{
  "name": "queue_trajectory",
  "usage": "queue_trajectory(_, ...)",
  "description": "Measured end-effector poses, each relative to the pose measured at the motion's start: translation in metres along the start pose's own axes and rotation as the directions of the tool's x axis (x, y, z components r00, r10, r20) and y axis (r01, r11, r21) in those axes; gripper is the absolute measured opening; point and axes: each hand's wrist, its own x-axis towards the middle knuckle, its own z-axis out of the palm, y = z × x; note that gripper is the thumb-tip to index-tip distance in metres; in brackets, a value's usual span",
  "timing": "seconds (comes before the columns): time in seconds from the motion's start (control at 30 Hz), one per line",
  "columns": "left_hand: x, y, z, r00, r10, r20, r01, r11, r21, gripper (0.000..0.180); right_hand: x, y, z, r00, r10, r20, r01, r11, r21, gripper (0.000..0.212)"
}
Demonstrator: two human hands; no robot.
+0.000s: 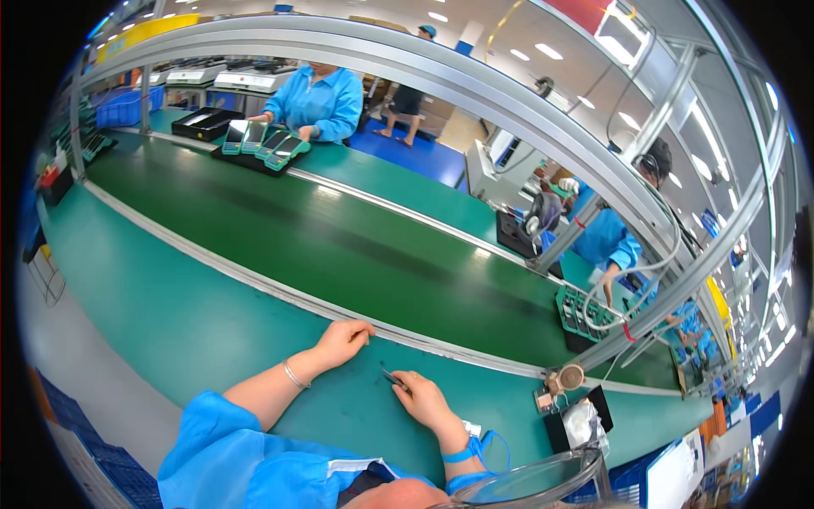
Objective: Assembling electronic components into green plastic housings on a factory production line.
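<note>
My left hand (342,342) rests at the metal edge rail of the conveyor, its fingers curled together; whatever they may hold is hidden. A bracelet circles that wrist. Lower and to the right, my right hand (423,400) is closed around a thin dark pointed tool (391,377), too small to name for certain. The tool points toward the left hand, over the green worktop (212,318). A blue wrist strap (462,453) with a coiled cord is on my right wrist. Beside it lies a small white item (471,428).
A green conveyor belt (339,246) runs beyond the rail. Across it, a co-worker handles a tray of handheld devices (264,148). Another co-worker reaches toward a green tray (581,312). A black box with a plastic bag (583,422) stands right, near a metal post (653,318).
</note>
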Motion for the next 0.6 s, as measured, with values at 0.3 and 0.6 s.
queue_trajectory(0.3, 0.0002, -0.0061, 0.0020, 1.000, 0.000, 0.002, 0.000, 1.000, -0.008, 0.017, -0.0015, 0.0014, 0.0005, 1.000, 0.010, 0.006, -0.010, 1.000, 0.010, 0.025)
queue_trajectory(0.6, -0.0015, -0.0054, -0.0015, 1.000, -0.014, 0.000, 0.014, 1.000, -0.004, 0.016, -0.0015, 0.0040, 0.0060, 0.999, -0.029, -0.013, 0.029, 0.999, -0.023, 0.026)
